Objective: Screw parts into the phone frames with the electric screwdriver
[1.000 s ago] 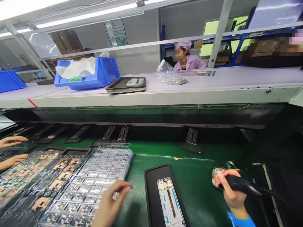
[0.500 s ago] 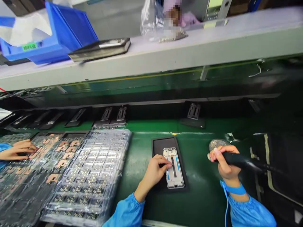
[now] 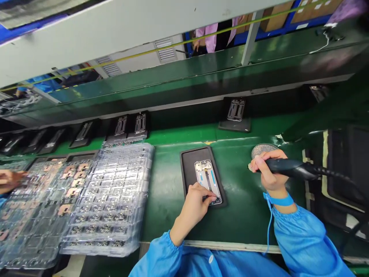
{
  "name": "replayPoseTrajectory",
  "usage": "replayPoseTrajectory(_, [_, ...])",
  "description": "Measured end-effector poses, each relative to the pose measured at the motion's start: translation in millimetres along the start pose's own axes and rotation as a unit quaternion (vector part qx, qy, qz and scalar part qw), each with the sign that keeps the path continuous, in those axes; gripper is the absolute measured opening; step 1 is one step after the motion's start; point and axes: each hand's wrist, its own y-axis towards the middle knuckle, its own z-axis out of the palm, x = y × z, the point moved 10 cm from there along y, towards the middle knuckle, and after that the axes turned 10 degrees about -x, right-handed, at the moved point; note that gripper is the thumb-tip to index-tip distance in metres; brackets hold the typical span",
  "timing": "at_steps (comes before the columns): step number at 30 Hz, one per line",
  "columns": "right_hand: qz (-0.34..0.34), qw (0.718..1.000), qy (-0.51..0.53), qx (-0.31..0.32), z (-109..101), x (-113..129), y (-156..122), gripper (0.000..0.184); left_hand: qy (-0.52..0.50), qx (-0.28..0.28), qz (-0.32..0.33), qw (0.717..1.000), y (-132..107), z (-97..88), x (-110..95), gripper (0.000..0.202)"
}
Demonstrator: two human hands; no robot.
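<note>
A phone mid-frame (image 3: 204, 169) with blue strips and a dark flex strip lies in a black tray (image 3: 188, 161) on the green bench. My left hand (image 3: 197, 200) rests over its lower end, thumb and fingertips pinched together at the bottom right corner. Whatever is between those fingertips is hidden. In my right hand (image 3: 271, 169) is a black corded tool that looks like an electric screwdriver (image 3: 291, 168), pointing left. Its tip is by a round dish (image 3: 261, 149) of small silvery pieces, partly covered by the hand.
Left of the tray, clear plastic trays (image 3: 115, 192) hold rows of small circuit boards. A co-worker's hand (image 3: 11, 180) is over more trays at far left. Several black trays with phone frames (image 3: 140, 123) line the back, below a shelf (image 3: 129, 30). Dark trays (image 3: 346, 165) sit at right.
The view has tilted down. My left hand has moved from the middle of the phone frame to its lower end. My right hand still holds the tool beside the dish.
</note>
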Motion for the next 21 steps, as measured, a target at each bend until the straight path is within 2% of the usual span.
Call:
replayPoseTrajectory(8, [-0.007, 1.0, 0.008, -0.009, 1, 7, 2, 0.044, -0.035, -0.012, 0.023, 0.999, -4, -2.6, 2, 0.026])
replayPoseTrajectory(14, [-0.012, 1.0, 0.018, 0.007, 3, 10, 3, 0.039, -0.033, -0.028, 0.049, 0.998, -6, -2.5, 3, 0.024])
replayPoseTrajectory(17, [-0.017, 1.0, 0.016, 0.016, 3, 11, 3, 0.036, -0.026, -0.047, 0.083, 0.995, -10, -2.3, 1, 0.019])
replayPoseTrajectory(21, [-0.02, 1.0, 0.014, 0.012, 2, 12, 3, 0.036, -0.037, -0.108, 0.153, 0.982, -20, -5.5, -6, 0.015])
